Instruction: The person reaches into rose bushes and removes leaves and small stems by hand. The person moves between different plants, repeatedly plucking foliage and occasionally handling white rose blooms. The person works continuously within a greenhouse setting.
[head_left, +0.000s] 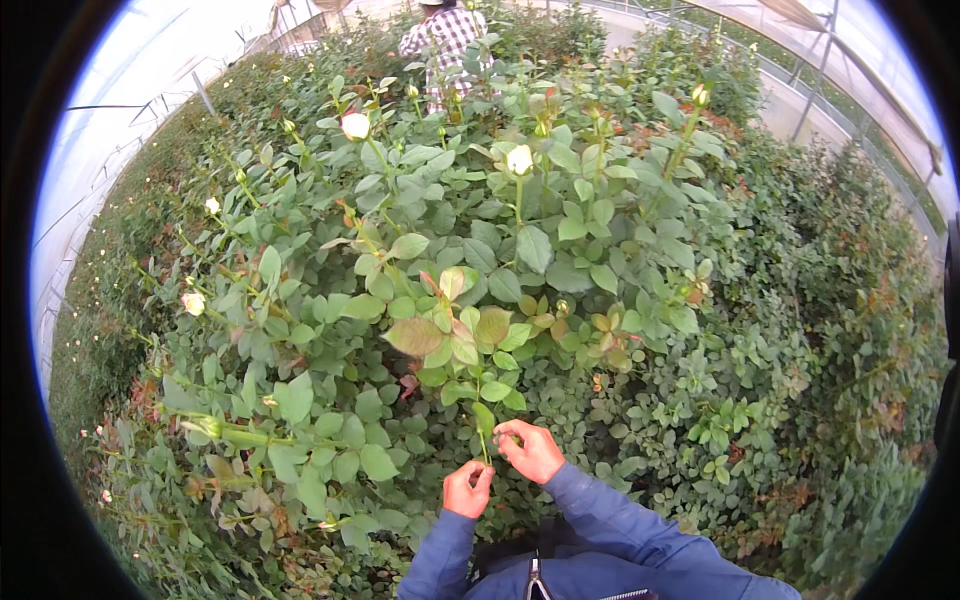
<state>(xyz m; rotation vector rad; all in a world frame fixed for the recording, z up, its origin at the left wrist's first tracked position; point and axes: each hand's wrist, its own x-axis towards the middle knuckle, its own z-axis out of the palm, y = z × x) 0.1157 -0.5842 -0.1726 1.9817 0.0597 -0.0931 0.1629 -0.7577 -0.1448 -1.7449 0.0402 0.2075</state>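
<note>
My left hand (466, 489) pinches the lower end of a thin green rose stem (484, 444) between thumb and fingertips, low in the middle of the head view. The stem stands nearly upright from that grip, with a green leaf (484, 417) on it. Just right of the stem, my right hand (532, 454) has its thumb and fingers curled close together. A bit of green shows between them, but whether they grip it is unclear. Beyond both hands, a leafy rose shoot (461, 337) carries broad green and bronze-tinged leaves.
Dense rose bushes surround me, with white blooms (519, 159) and a large green bud (206, 427) at left. Further off, a person in a checked shirt (454, 41) stands among the plants. Greenhouse plastic sheeting (150, 52) and metal posts (814, 82) line the sides.
</note>
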